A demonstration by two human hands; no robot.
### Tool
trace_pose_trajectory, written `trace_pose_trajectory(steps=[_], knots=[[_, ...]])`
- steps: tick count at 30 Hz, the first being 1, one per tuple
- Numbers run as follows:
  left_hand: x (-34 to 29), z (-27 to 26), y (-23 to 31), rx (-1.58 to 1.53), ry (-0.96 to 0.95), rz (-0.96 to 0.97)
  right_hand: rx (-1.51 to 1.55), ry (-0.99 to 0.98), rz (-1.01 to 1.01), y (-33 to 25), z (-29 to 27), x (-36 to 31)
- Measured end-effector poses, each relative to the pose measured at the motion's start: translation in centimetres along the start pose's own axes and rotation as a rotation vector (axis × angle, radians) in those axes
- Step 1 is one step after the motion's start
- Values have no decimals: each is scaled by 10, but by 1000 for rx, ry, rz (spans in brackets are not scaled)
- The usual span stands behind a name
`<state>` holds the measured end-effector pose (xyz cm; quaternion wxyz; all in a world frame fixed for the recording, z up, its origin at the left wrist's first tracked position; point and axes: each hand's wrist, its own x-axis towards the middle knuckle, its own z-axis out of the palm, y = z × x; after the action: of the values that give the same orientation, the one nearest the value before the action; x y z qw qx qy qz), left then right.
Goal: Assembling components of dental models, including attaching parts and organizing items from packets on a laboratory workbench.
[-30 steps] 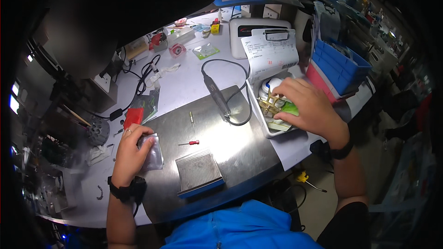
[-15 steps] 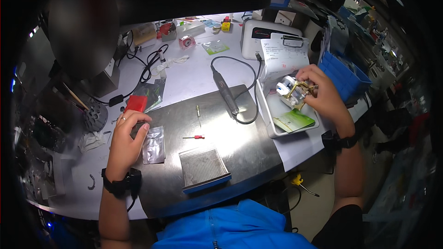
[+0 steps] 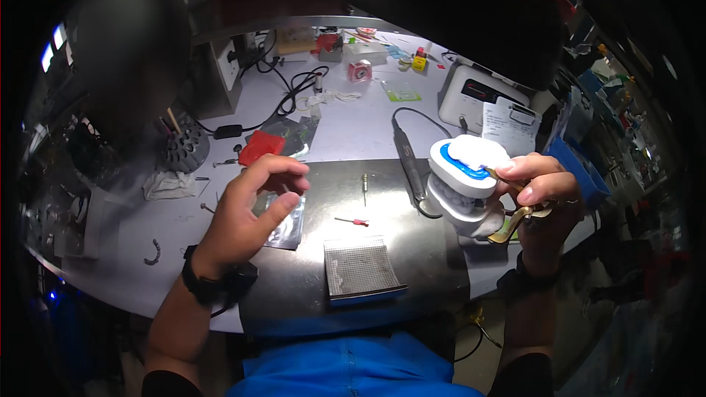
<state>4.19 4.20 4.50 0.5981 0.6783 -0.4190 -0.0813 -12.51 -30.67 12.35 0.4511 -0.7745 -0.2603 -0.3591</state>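
My right hand point(image 3: 540, 195) grips a dental articulator point(image 3: 523, 222) by its gold-coloured metal frame, up in the air over the right side of the bench. White plaster dental casts point(image 3: 460, 195) are mounted in it, one above the other, with a blue layer and a white plaster mound on top. My left hand point(image 3: 254, 202) hovers over the left part of the metal plate with fingers curved and apart, holding nothing. Just beside it lies a silver pouch point(image 3: 288, 224), partly covered by the fingers.
On the metal plate point(image 3: 294, 290) lie a perforated tray point(image 3: 360, 268), a red-handled tool point(image 3: 359, 223) and a slim screwdriver point(image 3: 365, 187). A corded handpiece point(image 3: 406, 158) rests by the white control box point(image 3: 471, 95). Farther left are a red packet point(image 3: 261, 148) and a bur holder point(image 3: 184, 148).
My right hand has lifted the articulator with its casts out of the white bin and brought it nearer. My left hand has risen off the bench and opened more; the view has shifted left.
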Motion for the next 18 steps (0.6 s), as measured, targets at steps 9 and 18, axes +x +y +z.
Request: trace_pose_trajectory(steps=[9,18], knots=[[-15,13,2,-486,-225,-132,251,-237,-106,20,123,33],[-7,14,-6,-466,118,-6,455,-471,248,38,117,46]])
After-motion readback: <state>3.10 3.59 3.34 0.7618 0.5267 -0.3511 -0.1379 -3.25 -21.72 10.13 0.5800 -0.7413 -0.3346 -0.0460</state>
